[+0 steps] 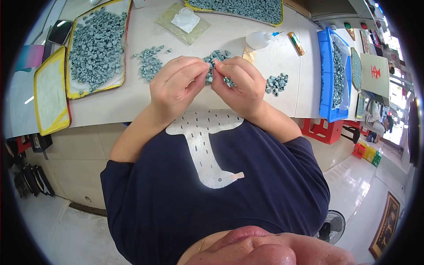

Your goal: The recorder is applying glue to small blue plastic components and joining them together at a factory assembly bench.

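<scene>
Above the white table my left hand [176, 86] and my right hand [242, 86] meet almost fingertip to fingertip. Each has thumb and fingers pinched together; whatever lies between them is too small to make out. Just behind the fingers is a pile of grey-green stone pieces [216, 54], partly hidden by both hands. A looser heap of similar pieces [150, 64] lies to the left of my left hand. Close to my right hand sits a small cluster of darker, shinier pieces [277, 84].
A yellow-rimmed tray [127, 44] of stones stands left, beside another yellow-edged tray [52, 92] and a phone [61, 32]. A squeeze bottle [259, 40], a lighter-like tube [296, 43] and a greenish board [170, 24] lie farther back. At right is a blue bin [325, 75].
</scene>
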Tool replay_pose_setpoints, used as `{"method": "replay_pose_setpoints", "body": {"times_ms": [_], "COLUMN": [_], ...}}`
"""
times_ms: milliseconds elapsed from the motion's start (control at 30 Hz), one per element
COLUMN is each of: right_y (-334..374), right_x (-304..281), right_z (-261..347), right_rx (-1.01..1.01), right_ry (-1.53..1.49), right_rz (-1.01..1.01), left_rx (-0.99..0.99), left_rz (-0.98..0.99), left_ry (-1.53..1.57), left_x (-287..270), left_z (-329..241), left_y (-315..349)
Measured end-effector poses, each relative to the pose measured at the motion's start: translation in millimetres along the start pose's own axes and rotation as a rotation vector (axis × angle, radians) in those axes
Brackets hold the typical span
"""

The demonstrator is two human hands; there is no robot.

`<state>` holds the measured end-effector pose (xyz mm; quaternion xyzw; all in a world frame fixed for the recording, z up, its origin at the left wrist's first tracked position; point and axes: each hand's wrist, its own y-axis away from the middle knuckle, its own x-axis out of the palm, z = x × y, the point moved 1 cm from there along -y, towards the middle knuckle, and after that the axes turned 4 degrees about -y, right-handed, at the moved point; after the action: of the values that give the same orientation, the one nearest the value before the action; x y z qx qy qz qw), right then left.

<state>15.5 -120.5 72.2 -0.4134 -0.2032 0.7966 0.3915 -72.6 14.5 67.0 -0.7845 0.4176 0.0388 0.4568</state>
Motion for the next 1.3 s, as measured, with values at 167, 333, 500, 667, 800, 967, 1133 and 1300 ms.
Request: {"method": "replay_pose_setpoints", "body": {"times_ms": [167, 333, 500, 667, 800, 967, 1133, 1300], "right_y": [-4, -6, -6, -5, -4, -4, -3, 0], "right_x": [-1, -6, -2, -1, 0, 0, -1, 1], "right_z": [1, 1, 3, 7, 8, 12, 16, 15], "right_rx": [0.103, 0.065, 0.153, 0.173, 0.21, 0.23, 0.322, 0.335], "right_ry": [-0.07, -0.016, -0.072, -0.063, -0.102, -0.102, -0.13, -0.168], "right_rz": [-0.007, 0.005, 0.023, 0.049, 0.053, 0.045, 0.1, 0.112], "left_rx": [-0.291, -0.833, -0.892, -0.897, -0.871, -0.851, -0.824, -0.797], "left_rz": [0.049, 0.104, 0.151, 0.198, 0.202, 0.215, 0.22, 0.225], "left_ry": [0.196, 0.769, 0.961, 0.899, 0.89, 0.855, 0.821, 0.764], "left_x": [1, 1, 1, -2, -4, -6, -7, -8], "left_z": [1, 9, 12, 10, 9, 7, 5, 5], "left_y": [4, 10, 15, 14, 14, 14, 17, 21]}}
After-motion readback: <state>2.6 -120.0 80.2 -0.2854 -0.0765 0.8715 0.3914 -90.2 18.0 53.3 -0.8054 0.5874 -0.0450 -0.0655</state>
